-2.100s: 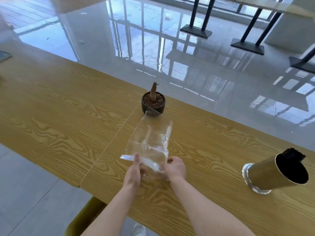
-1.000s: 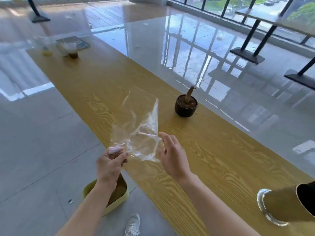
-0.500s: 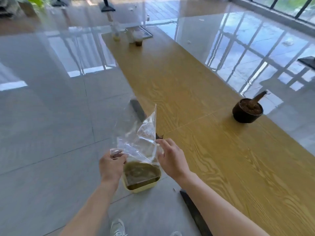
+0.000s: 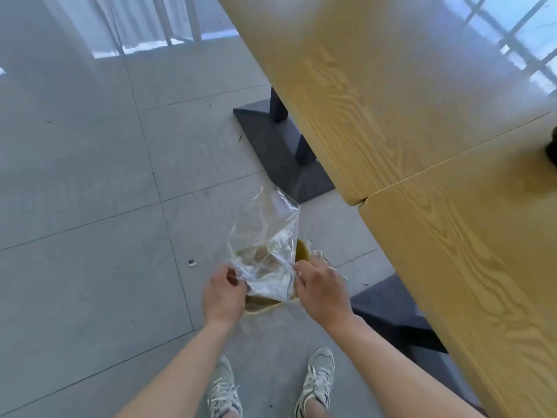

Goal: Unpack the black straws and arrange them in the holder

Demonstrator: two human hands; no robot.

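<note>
**Holding an empty clear bag [image 4: 265,233] over a bin [image 4: 302,251]**

Beside the counter [image 4: 422,146], a person's left grip [image 4: 223,292] and right grip [image 4: 321,292] each pinch a near corner of the clear bag above the yellow bin on the floor [image 4: 90,206]. The film looks flimsy, slippery and almost weightless, so the edges hold best. Straws and holder are out of view.

Clear plastic bag [image 4: 265,236] pinched in left hand [image 4: 223,292], right hand [image 4: 321,292] touching opposite edge; held over yellow bin [image 4: 302,253] on tiled floor [image 4: 90,206]. Wooden table [image 4: 422,146] alongside at right.
</note>
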